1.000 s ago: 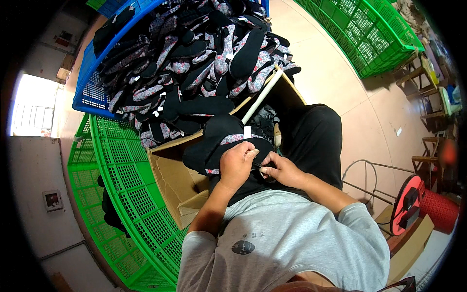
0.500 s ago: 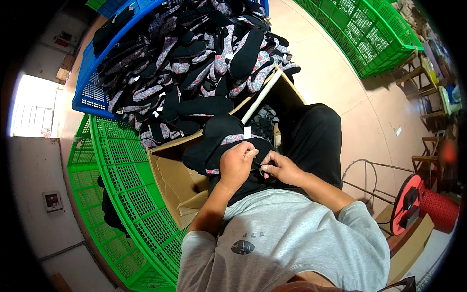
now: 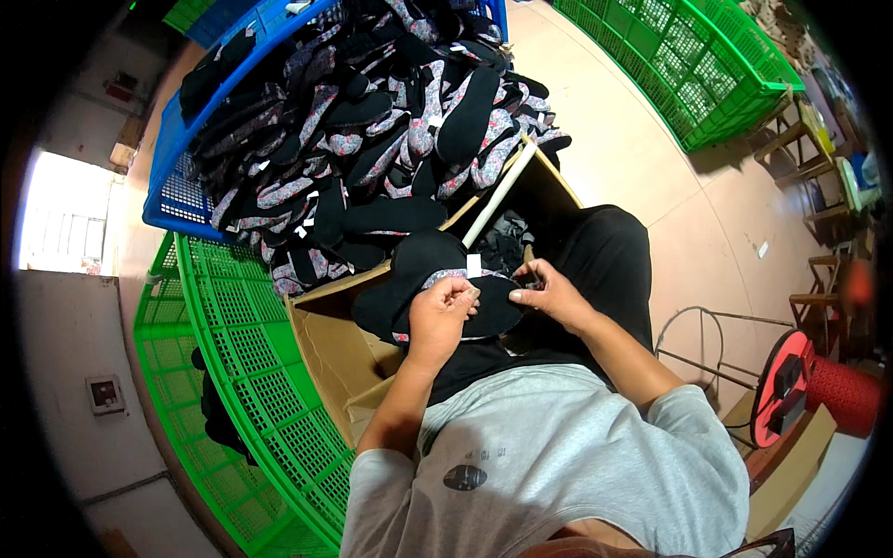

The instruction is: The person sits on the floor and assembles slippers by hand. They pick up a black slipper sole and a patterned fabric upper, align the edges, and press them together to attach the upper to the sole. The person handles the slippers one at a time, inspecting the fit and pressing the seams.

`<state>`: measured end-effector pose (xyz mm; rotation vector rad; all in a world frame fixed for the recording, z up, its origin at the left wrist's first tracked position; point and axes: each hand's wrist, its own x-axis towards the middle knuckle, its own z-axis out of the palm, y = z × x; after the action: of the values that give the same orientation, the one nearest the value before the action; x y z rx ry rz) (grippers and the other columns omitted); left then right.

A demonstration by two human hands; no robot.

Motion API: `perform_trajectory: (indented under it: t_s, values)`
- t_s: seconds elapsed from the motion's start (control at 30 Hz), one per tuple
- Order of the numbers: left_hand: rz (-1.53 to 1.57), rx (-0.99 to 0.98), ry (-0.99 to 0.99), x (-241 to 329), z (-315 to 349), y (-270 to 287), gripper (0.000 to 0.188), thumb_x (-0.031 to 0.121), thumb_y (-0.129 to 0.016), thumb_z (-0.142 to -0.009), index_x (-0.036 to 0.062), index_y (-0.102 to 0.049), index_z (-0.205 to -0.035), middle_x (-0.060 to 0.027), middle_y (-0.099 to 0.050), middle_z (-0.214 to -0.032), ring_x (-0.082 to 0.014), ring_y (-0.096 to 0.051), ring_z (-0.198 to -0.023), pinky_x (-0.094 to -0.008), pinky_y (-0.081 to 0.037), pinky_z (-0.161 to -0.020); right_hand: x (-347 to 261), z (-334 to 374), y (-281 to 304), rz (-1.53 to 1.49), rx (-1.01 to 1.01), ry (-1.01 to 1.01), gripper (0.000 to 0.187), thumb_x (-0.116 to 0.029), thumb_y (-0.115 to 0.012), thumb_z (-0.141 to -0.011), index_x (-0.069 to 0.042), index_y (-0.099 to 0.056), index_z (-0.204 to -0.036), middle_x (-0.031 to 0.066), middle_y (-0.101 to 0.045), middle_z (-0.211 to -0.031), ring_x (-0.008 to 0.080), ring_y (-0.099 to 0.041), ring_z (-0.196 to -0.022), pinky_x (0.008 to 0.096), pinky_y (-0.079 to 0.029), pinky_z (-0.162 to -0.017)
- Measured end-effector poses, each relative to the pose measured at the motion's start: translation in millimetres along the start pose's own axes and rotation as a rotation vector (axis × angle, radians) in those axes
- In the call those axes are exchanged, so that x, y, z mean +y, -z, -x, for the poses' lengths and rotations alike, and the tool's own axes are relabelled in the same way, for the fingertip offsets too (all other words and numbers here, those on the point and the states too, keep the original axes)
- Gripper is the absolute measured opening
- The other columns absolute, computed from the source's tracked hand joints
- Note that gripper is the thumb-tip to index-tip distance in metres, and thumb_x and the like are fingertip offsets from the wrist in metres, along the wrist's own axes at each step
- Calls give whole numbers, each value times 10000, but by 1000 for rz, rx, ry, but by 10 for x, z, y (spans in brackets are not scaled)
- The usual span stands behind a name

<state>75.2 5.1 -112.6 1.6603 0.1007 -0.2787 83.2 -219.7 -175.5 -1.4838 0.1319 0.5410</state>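
Note:
A pair of cloth slippers (image 3: 423, 253) with black soles and floral edging lies on my lap, a white tag (image 3: 473, 266) standing up from it. My left hand (image 3: 444, 314) is closed at the near slipper's edge, thumb and fingertips pinched over the black fabric. To its right, my right hand (image 3: 555, 296) has its fingers curled together beside the slipper's toe end. Something small and dark shows at those fingertips, too hidden to name. Ahead of my hands, a big heap of similar slippers (image 3: 372, 172) fills and overflows a blue crate (image 3: 172, 200).
An open cardboard box (image 3: 330, 349) sits before my lap, a white rod (image 3: 500, 191) across it and dark scraps (image 3: 507, 237) inside. Green mesh crates (image 3: 246, 372) stand at left, another green crate (image 3: 693, 70) at far right. A red spool-like drum (image 3: 837, 395) stands right, near a wire frame.
My hands have moved apart; the right one has lifted slightly forward and right from beside the left. The dark tool-like thing under the right fingers shows less now. The slippers stay on my lap.

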Motion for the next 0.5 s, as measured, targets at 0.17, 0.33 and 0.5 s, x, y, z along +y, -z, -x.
perform_trajectory:
  t_s: [0.17,0.33,0.5]
  values:
    - [-181,75,-110,269,-232,61,99,25,-615,-941,-18,-664,-1015,-26,-671,-864,-79,-613,-764,-224,-501,-722,-6,101,-165,-260,-122,-146,481,-188,-823,-826,-48,-547,-1194,2,-583,-971,85,-533,-848,229,-450,-707]
    - [-659,133,-518,473,-670,4,321,116,-661,-894,-9,-654,-1189,-148,-696,-1078,-280,-672,-1000,-367,-511,-889,91,64,-104,-330,-181,-110,437,-170,-818,-829,-54,-542,-1147,-1,-579,-998,74,-535,-882,215,-442,-690]
    - [-888,-409,-154,519,-925,118,415,359,-713,-844,2,-711,-1057,-176,-709,-994,-295,-685,-909,-379,-521,-803,156,86,-103,-361,-183,-25,435,-135,-821,-822,-54,-542,-1145,1,-570,-1033,86,-545,-925,232,-466,-777]
